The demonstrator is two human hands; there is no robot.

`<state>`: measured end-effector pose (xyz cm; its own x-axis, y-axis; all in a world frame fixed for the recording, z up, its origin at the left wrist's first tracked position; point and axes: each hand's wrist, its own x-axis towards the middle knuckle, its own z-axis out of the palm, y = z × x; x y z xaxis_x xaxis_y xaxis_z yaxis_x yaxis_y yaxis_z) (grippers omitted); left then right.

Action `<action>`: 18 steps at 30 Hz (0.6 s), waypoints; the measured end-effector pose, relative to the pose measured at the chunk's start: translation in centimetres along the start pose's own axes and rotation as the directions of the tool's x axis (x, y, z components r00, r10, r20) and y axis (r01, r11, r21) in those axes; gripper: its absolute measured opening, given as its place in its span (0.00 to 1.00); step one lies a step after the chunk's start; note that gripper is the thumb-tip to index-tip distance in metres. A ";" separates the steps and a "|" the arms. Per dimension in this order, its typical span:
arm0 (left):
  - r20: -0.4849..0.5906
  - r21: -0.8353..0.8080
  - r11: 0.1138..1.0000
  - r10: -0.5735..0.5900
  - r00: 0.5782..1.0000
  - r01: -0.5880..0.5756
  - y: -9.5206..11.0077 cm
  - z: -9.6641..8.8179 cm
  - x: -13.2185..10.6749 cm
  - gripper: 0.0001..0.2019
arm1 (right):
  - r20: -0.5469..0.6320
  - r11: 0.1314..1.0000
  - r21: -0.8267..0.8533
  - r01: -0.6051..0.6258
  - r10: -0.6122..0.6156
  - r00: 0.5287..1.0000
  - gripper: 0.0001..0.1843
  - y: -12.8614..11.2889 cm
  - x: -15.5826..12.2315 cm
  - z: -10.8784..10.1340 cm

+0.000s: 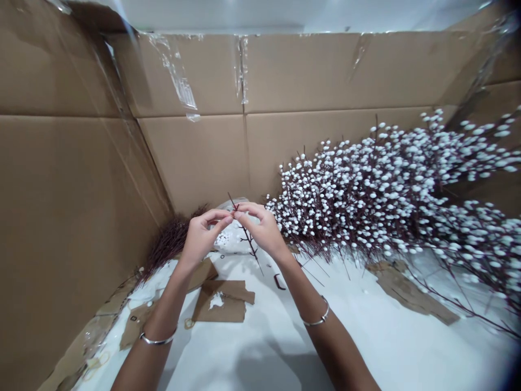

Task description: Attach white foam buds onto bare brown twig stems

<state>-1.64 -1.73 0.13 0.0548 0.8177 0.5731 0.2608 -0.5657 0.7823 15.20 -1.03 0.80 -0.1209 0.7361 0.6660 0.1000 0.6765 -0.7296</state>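
Note:
A dark brown artificial twig [249, 242] with short side prongs slants between my hands, its bare upper tip rising above the fingers. My left hand [203, 233] pinches it near the top with thumb and forefinger. Beside it, my right hand [262, 229] is also closed in a pinch on the twig, and the fingertips of both hands almost meet there. Whatever small piece may be between the fingertips is too small to make out. Just behind the hands lies a clear plastic bag or dish of small white berries [223, 239], partly covered by them.
A large heap of white-berried branches [358, 190] fills the right side. Bare brown twigs [171, 241] lie in a bundle at the left. Cardboard scraps [234, 312] and a bent brown piece [279, 282] rest on the white table [260, 347]. Cardboard walls [195, 152] enclose the back and left.

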 end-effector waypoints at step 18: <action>0.292 0.686 0.721 -0.403 0.867 0.104 -16.8 0.9 0.0 0.08 | -0.088 0.998 -0.005 -0.066 0.065 0.994 0.08 0.3 0.4 -1.4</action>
<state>-5.11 7.83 -13.21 0.2237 0.9684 0.1105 0.8544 -0.2494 0.4558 16.62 -0.52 1.04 -0.0264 0.7775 0.6284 0.1125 0.6269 -0.7709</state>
